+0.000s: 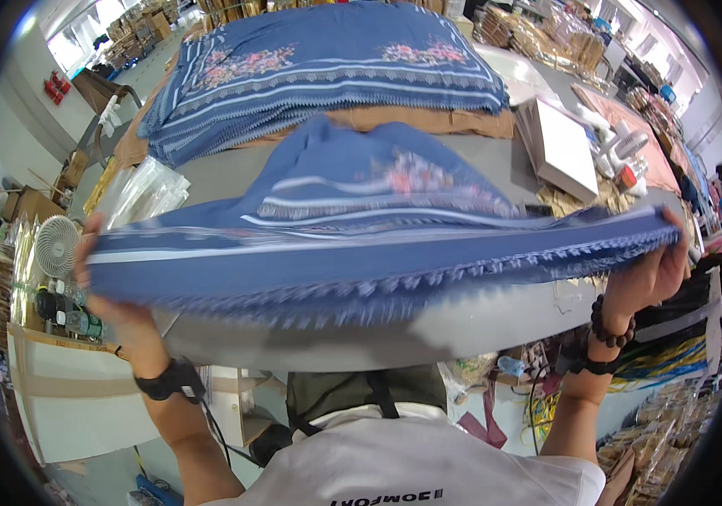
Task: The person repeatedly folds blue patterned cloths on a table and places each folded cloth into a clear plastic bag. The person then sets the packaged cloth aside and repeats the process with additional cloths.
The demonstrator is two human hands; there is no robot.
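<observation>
Stretched between both my hands is a blue floral scarf (336,253) with white stripes and a fringed edge, blurred by motion. My left hand (105,278) grips its left end, and my right hand (658,265) grips its right end. The scarf's middle bulges upward over the grey table (494,322), its fringe hanging toward me. Beyond it lies a wide stack of matching blue scarves (336,57), on top of brown cloth (424,121). Some fingers of each hand are hidden behind the fabric.
Clear plastic bags (149,190) lie at the table's left. A white box (560,152), a small white handheld fan (630,142) and peach cloth (633,136) are at the right. A round fan (57,245) and bottles (82,322) stand left of my left hand.
</observation>
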